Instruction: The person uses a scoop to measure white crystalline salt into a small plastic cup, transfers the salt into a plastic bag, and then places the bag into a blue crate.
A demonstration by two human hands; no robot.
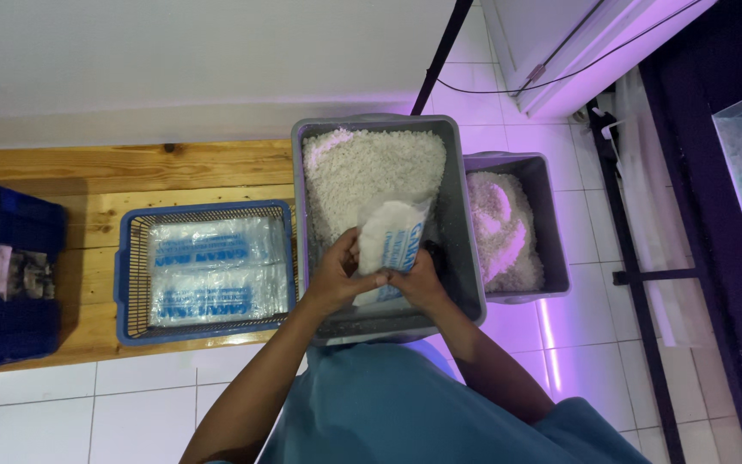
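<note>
Both my hands hold a clear plastic bag (392,241) with blue print, partly filled with white grains. My left hand (334,277) grips its left side and my right hand (418,282) grips its lower right edge. The bag hangs over the near end of a large grey bin (460,215) that is heaped with white grains (362,167) at its far end.
A second, smaller grey bin (551,215) of white grains stands to the right on the tiled floor. To the left, a blue mesh basket (130,275) with flat empty printed bags (216,271) sits on a wooden bench (130,167). A dark blue crate (6,283) stands far left.
</note>
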